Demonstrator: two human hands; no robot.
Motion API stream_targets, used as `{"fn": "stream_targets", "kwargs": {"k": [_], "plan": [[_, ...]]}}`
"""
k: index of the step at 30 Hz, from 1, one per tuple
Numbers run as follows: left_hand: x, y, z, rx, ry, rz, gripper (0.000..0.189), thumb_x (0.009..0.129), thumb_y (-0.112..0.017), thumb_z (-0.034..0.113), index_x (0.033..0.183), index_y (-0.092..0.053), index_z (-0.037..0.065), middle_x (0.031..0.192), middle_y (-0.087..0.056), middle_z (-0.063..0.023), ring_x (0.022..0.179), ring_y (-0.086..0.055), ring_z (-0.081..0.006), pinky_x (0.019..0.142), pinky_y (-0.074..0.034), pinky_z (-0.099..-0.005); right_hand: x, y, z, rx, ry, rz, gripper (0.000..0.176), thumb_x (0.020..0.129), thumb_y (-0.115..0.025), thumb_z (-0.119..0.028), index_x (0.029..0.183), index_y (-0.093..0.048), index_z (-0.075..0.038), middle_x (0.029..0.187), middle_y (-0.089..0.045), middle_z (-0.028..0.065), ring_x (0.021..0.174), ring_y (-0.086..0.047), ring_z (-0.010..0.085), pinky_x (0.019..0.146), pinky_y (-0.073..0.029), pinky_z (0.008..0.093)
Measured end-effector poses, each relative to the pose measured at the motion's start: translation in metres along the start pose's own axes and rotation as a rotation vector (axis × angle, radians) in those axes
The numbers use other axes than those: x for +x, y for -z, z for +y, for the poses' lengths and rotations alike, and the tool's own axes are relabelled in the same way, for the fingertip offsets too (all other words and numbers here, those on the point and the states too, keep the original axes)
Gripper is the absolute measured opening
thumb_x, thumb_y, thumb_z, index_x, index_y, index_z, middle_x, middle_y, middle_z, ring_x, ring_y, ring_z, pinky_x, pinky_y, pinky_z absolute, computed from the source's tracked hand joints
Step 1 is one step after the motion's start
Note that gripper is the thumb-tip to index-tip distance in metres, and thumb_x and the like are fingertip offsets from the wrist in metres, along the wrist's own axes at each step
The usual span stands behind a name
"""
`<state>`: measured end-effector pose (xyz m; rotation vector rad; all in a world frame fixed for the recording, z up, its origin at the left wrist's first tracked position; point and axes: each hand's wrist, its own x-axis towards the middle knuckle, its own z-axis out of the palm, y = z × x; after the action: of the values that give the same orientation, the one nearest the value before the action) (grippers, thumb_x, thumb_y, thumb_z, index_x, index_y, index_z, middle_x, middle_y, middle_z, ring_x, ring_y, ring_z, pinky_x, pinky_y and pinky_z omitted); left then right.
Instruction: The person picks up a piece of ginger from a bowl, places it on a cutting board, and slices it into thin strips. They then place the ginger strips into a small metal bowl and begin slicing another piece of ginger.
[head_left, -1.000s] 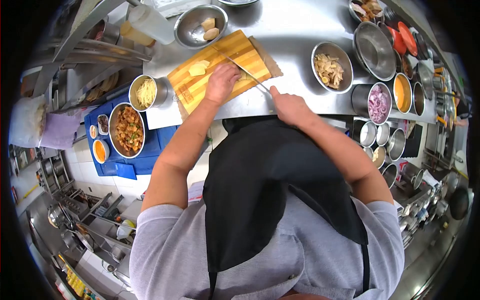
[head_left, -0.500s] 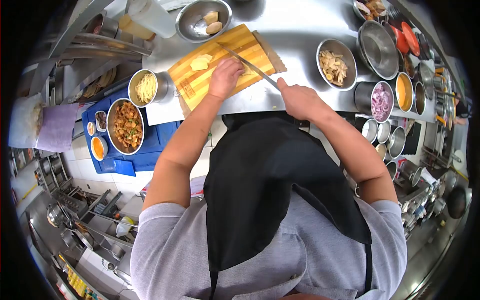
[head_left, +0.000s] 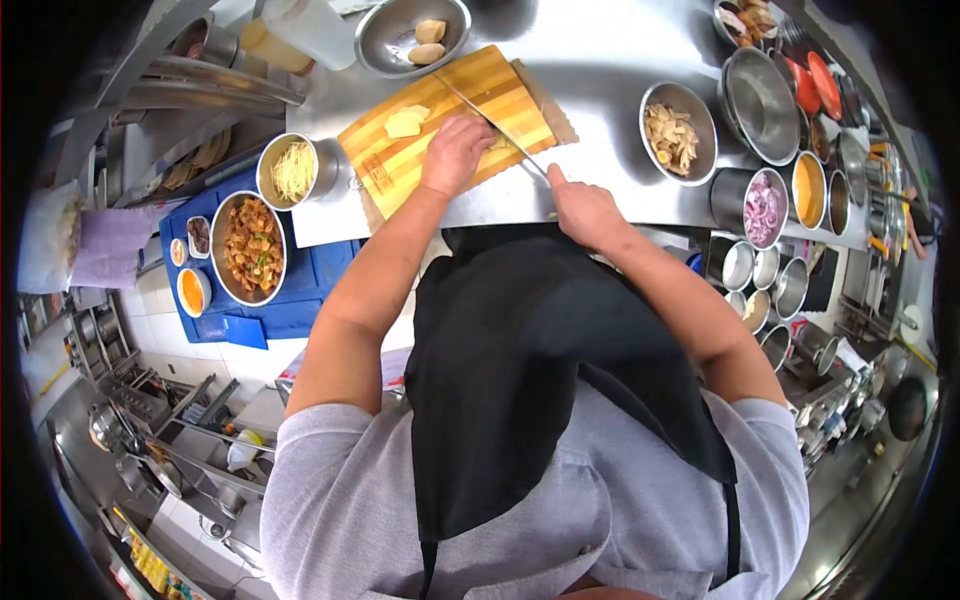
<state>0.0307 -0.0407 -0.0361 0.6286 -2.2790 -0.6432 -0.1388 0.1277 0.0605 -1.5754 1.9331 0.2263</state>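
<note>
Seen from above, two bare hands work at a striped wooden cutting board [head_left: 365,145] on a metal surface [head_left: 590,100], in the upper middle of the frame. The right hand [head_left: 588,212] has its fingers closed around the handle of a long knife [head_left: 492,122]. The blade slants from the board's top edge down to the right. The left hand [head_left: 458,152] rests on the board just beside the blade, fingers curled and bunched; whether they pinch anything, I cannot tell. Small pale pieces [head_left: 499,143] show by its fingertips.

Compared with the previous frame, the right hand and knife have shifted to the left, nearer the left hand, which stays in nearly the same place on the board. A few pale slices [head_left: 405,122] still lie left of the left hand. Above the board, two peeled pieces [head_left: 428,43] remain in a metal bowl [head_left: 382,42].
</note>
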Motion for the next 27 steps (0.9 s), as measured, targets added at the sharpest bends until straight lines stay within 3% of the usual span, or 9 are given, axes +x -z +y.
{"fn": "stream_targets", "kwargs": {"k": [9,14,16,17,20,23,26,27], "plan": [[-0.001,0.003,0.005,-0.012,0.036,-0.010,0.009,0.081,-0.077,0.007,0.089,-0.072,0.005,0.097,-0.072,-0.0072,0.098,-0.067,-0.0280,0.088,-0.054,-0.0374,0.000,0.000,0.006,0.034,0.030,0.047,0.035,0.087,-0.055,0.000,0.120,-0.043,-0.002,0.091,-0.072,0.0238,0.090,-0.071,0.0434,0.078,-0.055,0.0542],[0.020,0.024,0.014,-0.074,0.014,0.097,0.011,0.085,-0.076,0.007,0.095,-0.073,0.004,0.096,-0.073,-0.0089,0.095,-0.068,-0.0266,0.086,-0.054,-0.0378,0.001,-0.002,0.008,0.032,0.030,0.065,0.036,0.087,-0.055,0.001,0.121,-0.043,-0.001,0.093,-0.072,0.0243,0.091,-0.071,0.0433,0.078,-0.055,0.0542],[0.040,0.037,0.015,-0.071,0.359,0.131,0.015,0.090,-0.073,0.017,0.101,-0.073,0.007,0.097,-0.071,-0.0130,0.094,-0.068,-0.0296,0.085,-0.055,-0.0398,0.002,-0.003,0.010,0.031,0.031,0.069,0.038,0.087,-0.055,0.001,0.122,-0.043,-0.001,0.094,-0.072,0.0245,0.091,-0.071,0.0432,0.079,-0.055,0.0540],[0.054,0.043,0.016,-0.140,0.568,0.059,0.028,0.092,-0.072,0.027,0.110,-0.072,0.006,0.097,-0.073,-0.0153,0.096,-0.070,-0.0331,0.086,-0.055,-0.0427,0.003,-0.006,0.011,0.040,0.041,0.078,0.039,0.087,-0.054,0.001,0.124,-0.043,-0.001,0.094,-0.072,0.0247,0.092,-0.071,0.0432,0.079,-0.055,0.0539],[0.087,0.041,-0.002,0.139,0.712,-0.099,0.038,0.089,-0.073,0.035,0.113,-0.073,0.006,0.100,-0.075,-0.0170,0.099,-0.071,-0.0357,0.087,-0.056,-0.0448,0.002,-0.005,0.010,0.052,0.044,0.078,0.040,0.087,-0.053,0.000,0.126,-0.043,0.000,0.094,-0.072,0.0249,0.092,-0.071,0.0433,0.079,-0.055,0.0538],[0.101,0.034,-0.033,0.206,0.741,-0.009,0.040,0.089,-0.071,0.037,0.112,-0.075,0.005,0.095,-0.077,-0.0145,0.090,-0.073,-0.0330,0.084,-0.056,-0.0424,0.002,-0.001,0.010,0.058,0.036,0.080,0.039,0.088,-0.053,0.000,0.126,-0.043,0.000,0.094,-0.072,0.0251,0.093,-0.071,0.0434,0.080,-0.055,0.0540],[0.105,0.042,-0.050,0.233,0.713,-0.008,0.037,0.089,-0.072,0.036,0.108,-0.077,0.004,0.098,-0.078,-0.0143,0.092,-0.074,-0.0318,0.083,-0.057,-0.0408,-0.001,-0.001,0.008,0.065,0.034,0.075,0.037,0.089,-0.052,0.000,0.125,-0.043,0.000,0.094,-0.072,0.0256,0.093,-0.071,0.0436,0.079,-0.055,0.0542],[0.105,0.048,-0.056,0.094,0.745,-0.027,0.038,0.089,-0.072,0.035,0.110,-0.076,0.005,0.096,-0.078,-0.0134,0.090,-0.075,-0.0301,0.081,-0.057,-0.0398,-0.001,0.002,0.007,0.060,0.034,0.078,0.036,0.089,-0.052,0.000,0.124,-0.044,0.000,0.093,-0.072,0.0259,0.093,-0.071,0.0438,0.079,-0.055,0.0542]]}}
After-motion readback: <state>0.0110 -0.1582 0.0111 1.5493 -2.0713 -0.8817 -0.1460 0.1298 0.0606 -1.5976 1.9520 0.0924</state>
